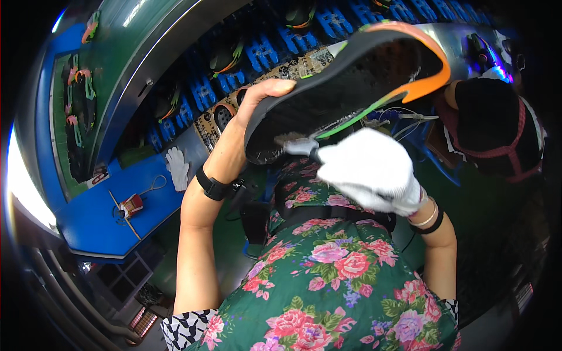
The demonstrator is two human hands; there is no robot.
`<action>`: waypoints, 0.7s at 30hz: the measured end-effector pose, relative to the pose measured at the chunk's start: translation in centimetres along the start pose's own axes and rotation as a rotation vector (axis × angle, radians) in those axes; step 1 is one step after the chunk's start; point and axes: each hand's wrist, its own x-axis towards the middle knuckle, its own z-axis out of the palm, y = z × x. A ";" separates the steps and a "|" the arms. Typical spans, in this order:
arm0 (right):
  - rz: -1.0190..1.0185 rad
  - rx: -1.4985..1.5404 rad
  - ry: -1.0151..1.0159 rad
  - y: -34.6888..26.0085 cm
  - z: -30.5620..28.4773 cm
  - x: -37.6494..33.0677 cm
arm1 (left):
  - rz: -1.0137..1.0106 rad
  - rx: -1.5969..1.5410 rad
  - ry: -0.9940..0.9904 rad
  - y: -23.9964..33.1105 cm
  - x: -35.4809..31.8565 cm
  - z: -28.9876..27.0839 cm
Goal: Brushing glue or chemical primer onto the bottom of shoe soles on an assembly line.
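Observation:
My bare left hand (250, 105) grips a large black shoe sole (333, 96) by its edge, thumb on the near rim. Orange and green trim runs along the wider far end of the sole, and its hollow inner face is turned toward me, wet and glossy in places. In a white knit glove, my right hand (370, 167) is closed around the dark handle of a small brush (300, 146). The brush's bristles touch the sole's inner face near its narrower end. The glove hides most of the handle.
Behind the sole runs a line of blue racks (260, 51) carrying more shoe parts. On the left, a blue table (88, 219) bears a white glove (177, 168) and a small red container (132, 205) with a stick across it. Another person (497, 126) sits at the right.

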 end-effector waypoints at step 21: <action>0.216 0.379 0.100 -2.1 1.0 1.1 | 0.435 0.079 -0.163 -2.7 4.4 -4.5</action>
